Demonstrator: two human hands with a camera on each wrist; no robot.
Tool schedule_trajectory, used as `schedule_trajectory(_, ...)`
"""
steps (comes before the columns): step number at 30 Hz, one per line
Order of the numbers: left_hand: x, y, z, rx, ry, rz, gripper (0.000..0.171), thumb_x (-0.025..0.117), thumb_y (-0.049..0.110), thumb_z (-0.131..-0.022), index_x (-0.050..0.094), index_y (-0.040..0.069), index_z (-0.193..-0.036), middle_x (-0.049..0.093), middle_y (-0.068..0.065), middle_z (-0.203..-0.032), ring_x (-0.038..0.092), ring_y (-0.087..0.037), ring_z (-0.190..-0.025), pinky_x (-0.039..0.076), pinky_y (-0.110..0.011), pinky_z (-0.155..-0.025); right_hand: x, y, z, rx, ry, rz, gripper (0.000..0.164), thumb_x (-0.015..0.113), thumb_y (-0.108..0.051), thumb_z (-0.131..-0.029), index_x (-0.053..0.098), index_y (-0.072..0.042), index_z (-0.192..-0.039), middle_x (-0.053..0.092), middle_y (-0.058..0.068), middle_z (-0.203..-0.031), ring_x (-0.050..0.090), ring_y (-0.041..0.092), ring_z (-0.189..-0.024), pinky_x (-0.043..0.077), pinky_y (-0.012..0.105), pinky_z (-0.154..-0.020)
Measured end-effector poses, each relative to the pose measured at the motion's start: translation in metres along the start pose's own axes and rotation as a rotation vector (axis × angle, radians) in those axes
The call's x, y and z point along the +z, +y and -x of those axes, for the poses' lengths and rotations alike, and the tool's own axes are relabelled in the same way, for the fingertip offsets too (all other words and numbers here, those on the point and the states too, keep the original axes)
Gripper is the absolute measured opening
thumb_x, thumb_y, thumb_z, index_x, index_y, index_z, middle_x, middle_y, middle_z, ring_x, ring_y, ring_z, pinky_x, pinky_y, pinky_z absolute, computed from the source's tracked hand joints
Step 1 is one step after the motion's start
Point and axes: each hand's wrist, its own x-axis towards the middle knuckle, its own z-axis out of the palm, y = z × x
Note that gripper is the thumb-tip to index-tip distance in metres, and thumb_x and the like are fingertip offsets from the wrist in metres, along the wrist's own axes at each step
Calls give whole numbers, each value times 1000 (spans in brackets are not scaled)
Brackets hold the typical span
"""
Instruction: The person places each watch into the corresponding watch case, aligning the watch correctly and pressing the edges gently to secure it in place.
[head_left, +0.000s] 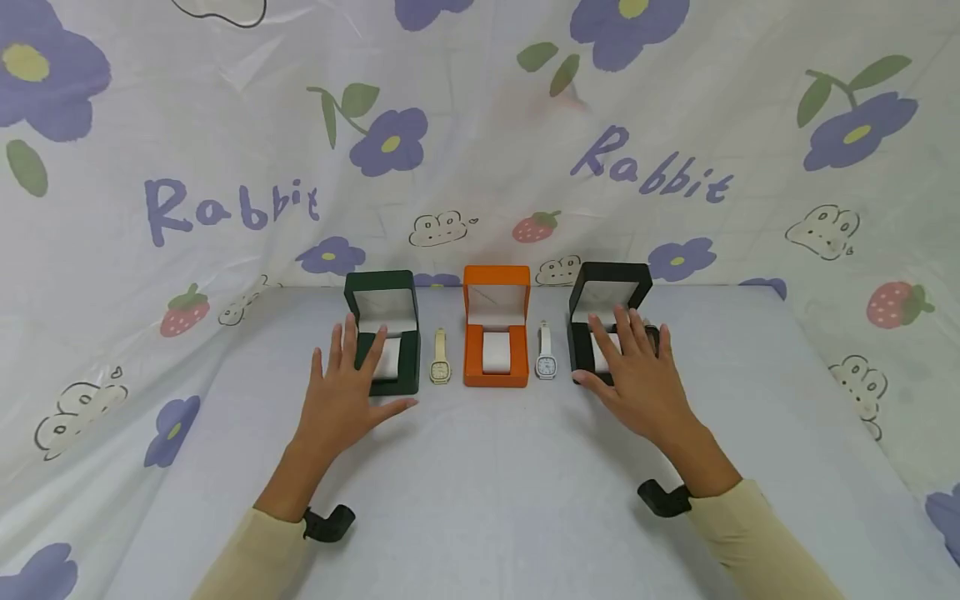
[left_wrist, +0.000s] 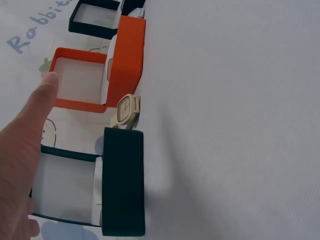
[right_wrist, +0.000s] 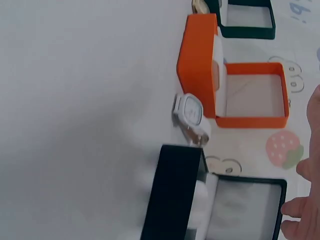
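Observation:
My left hand (head_left: 337,404) hovers with spread fingers over the left side of an open green watch box (head_left: 409,367), holding nothing. Fingers apart and also holding nothing, my right hand (head_left: 641,387) overlaps an open black watch box (head_left: 611,272) in the head view. Between them stands an open orange watch box (head_left: 496,381). Each box has a white cushion inside. A cream watch (head_left: 440,372) lies between the green and orange boxes, and a silver-white watch (head_left: 546,367) between the orange and black ones. Partly hidden behind my right fingers is a dark watch (head_left: 652,335).
A white cloth covers the table (head_left: 480,500) under the row of boxes. Behind it hangs a patterned curtain (head_left: 480,150) with purple flowers, strawberries and lettering. Each wrist wears a black camera mount, such as the left mount (head_left: 330,525).

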Motion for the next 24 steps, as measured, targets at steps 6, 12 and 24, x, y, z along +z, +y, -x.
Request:
schedule_trajectory(6, 0, -10, -3, 20, 2, 8, 113, 64, 81, -78, 19, 23, -164, 7, -24, -167, 16, -43, -153, 29, -68, -114, 2, -18, -7, -38, 3, -40, 85, 50, -60, -100, 21, -11, -163, 17, 23, -166, 13, 40, -154, 1, 65, -122)
schedule_trajectory(12, -3, -19, -5, 44, 36, 29, 104, 69, 75, -79, 32, 23, -161, 26, -21, -164, 38, -44, -143, 49, -63, -99, 3, -40, -15, -80, -16, -86, 81, 51, -57, -101, 24, -12, -162, 23, 21, -165, 16, 37, -154, 6, 63, -123)
schedule_trajectory(24, 0, -33, -12, 68, 70, 131, 89, 82, 56, -78, 51, 14, -150, 46, -20, -153, 56, -41, -128, 61, -50, -71, 12, -74, -30, -181, -12, -146, 67, 51, -53, -103, 48, -7, -151, 38, 18, -159, 29, 36, -150, 17, 60, -123)
